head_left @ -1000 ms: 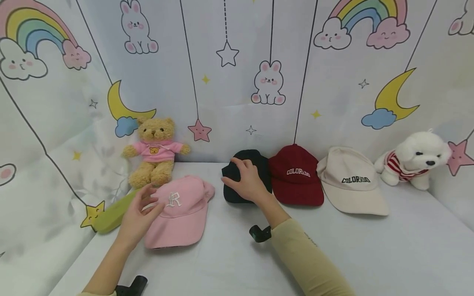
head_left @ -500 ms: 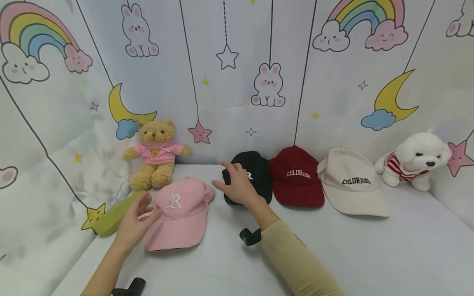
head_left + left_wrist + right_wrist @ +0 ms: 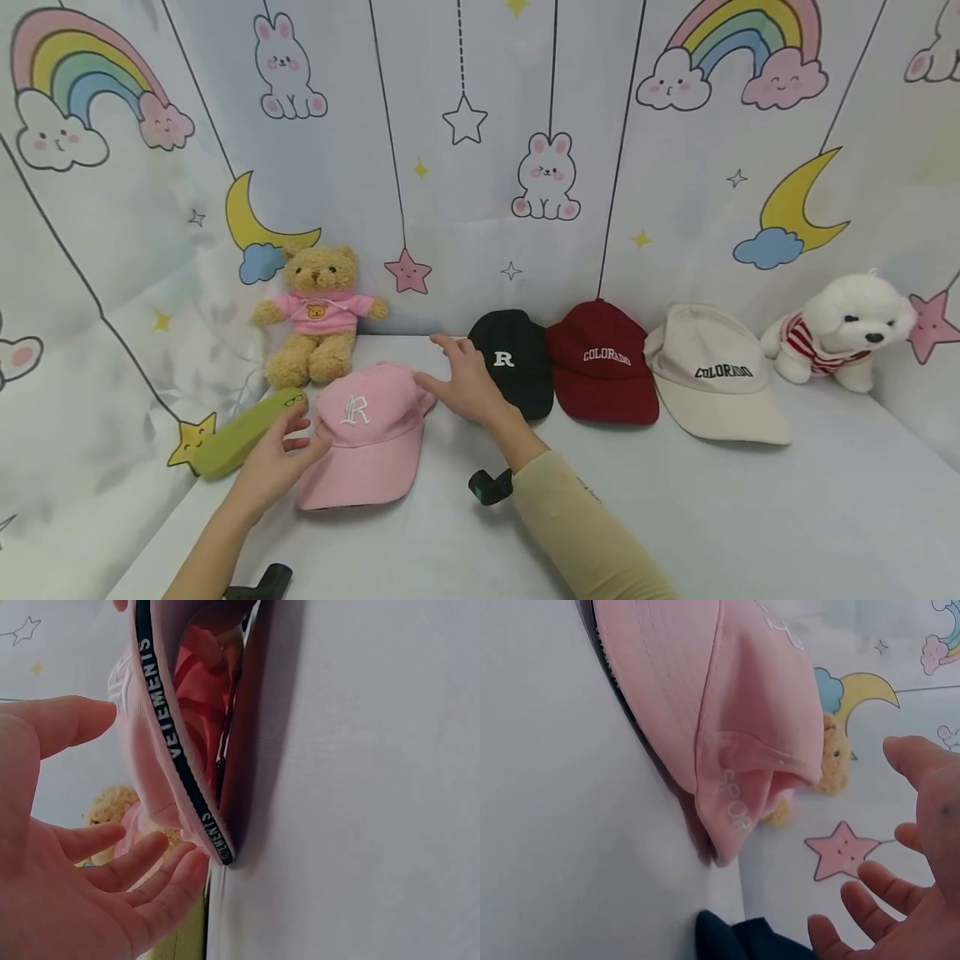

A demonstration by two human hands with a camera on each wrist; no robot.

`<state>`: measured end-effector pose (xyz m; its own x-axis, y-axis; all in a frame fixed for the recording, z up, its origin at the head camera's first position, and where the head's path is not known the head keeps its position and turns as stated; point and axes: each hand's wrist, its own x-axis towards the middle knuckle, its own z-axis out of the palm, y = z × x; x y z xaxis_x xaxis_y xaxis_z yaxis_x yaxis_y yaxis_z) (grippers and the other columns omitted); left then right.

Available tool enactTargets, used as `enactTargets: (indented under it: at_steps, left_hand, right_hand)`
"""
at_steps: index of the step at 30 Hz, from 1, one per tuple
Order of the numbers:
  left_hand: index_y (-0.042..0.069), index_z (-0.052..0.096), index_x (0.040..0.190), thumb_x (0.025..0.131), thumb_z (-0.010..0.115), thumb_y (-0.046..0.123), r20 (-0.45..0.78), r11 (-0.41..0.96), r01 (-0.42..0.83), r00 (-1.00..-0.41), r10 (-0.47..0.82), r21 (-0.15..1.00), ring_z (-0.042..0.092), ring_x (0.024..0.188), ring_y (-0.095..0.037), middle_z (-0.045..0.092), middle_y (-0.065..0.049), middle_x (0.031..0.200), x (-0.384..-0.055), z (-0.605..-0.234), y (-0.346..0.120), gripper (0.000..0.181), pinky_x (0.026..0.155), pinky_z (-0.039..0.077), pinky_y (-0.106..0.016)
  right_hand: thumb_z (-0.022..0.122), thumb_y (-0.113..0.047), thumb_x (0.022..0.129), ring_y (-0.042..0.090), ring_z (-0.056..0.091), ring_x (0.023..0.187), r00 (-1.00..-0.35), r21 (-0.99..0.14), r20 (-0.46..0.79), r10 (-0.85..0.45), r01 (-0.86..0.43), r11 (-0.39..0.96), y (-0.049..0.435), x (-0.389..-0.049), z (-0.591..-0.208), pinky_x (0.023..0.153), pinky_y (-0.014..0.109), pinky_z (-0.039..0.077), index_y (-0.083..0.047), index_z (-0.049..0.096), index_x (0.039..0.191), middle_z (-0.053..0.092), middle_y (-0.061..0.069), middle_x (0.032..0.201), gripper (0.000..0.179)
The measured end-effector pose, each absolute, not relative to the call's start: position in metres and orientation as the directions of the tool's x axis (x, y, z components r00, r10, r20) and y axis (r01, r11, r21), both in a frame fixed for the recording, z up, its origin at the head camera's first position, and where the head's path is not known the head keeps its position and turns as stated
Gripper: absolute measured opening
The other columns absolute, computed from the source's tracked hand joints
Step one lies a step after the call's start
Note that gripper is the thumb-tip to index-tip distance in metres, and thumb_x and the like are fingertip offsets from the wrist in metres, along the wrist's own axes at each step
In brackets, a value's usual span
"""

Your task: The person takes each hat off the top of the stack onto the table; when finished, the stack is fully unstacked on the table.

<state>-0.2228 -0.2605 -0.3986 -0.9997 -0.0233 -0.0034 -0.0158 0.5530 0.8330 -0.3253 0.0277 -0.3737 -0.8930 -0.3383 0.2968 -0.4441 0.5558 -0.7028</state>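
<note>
A pink baseball cap [image 3: 367, 454] with a white embroidered R rests on the table between my hands. My left hand [image 3: 272, 467] is at its left side, fingers spread and loosely bent, holding nothing. In the left wrist view, the dark lettered edging [image 3: 166, 727] of the brim passes close to those fingers. My right hand [image 3: 471, 385] hovers between the pink cap and a black cap [image 3: 521, 367] marked R, thumb and fingers apart. The right wrist view has the pink cap's side [image 3: 761, 697] facing the right hand [image 3: 922, 900], with a gap between them.
A dark red cap [image 3: 603, 392] and a cream cap [image 3: 720, 408] line up right of the black one. A white plush dog [image 3: 840, 325] sits far right, a teddy bear [image 3: 318, 312] back left. A green elongated object [image 3: 240, 437] lies beside my left hand.
My right hand has moved left, away from the black cap toward the pink one, uncovering the black cap's R. The left hand has shifted only slightly beside the pink cap.
</note>
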Motion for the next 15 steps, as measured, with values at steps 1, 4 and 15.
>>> enactTargets:
  at_steps: [1, 4, 15]
  left_hand:
    - [-0.002, 0.018, 0.158, 0.096, 0.069, 0.036, -0.013, 0.556, -0.025, -1.0, -0.025, 0.83, 0.044, 0.131, -0.042, 0.036, -0.027, 0.15, -0.223, -0.398, -0.26, 0.088, 0.1, 0.047, -0.049]
    - [-0.004, 0.018, 0.157, 0.097, 0.068, 0.037, -0.042, 0.577, -0.054, -0.999, -0.034, 0.815, 0.045, 0.13, -0.045, 0.036, -0.03, 0.149, -0.223, -0.398, -0.261, 0.088, 0.1, 0.046, -0.053]
    - [-0.008, 0.018, 0.155, 0.097, 0.066, 0.044, -0.109, 0.604, -0.115, -0.993, -0.047, 0.789, 0.042, 0.132, -0.053, 0.035, -0.035, 0.148, -0.225, -0.396, -0.268, 0.092, 0.102, 0.043, -0.06]
  right_hand:
    - [0.068, -0.043, 0.096, 0.032, 0.04, 0.13, -0.895, -0.709, 0.292, -0.338, -0.44, 0.552, 0.026, -0.325, -0.374, 0.102, 0.055, 0.045, -0.017, 0.042, 0.152, 0.041, 0.015, 0.146, 0.067]
    - [0.067, -0.044, 0.096, 0.032, 0.04, 0.13, -0.9, -0.716, 0.276, -0.338, -0.427, 0.552, 0.023, -0.324, -0.375, 0.102, 0.055, 0.044, -0.018, 0.042, 0.153, 0.041, 0.015, 0.146, 0.067]
    - [0.067, -0.045, 0.094, 0.026, 0.049, 0.122, -0.916, -0.776, 0.238, -0.322, -0.379, 0.504, 0.007, -0.324, -0.383, 0.095, 0.046, 0.05, -0.023, 0.044, 0.152, 0.043, 0.012, 0.144, 0.067]
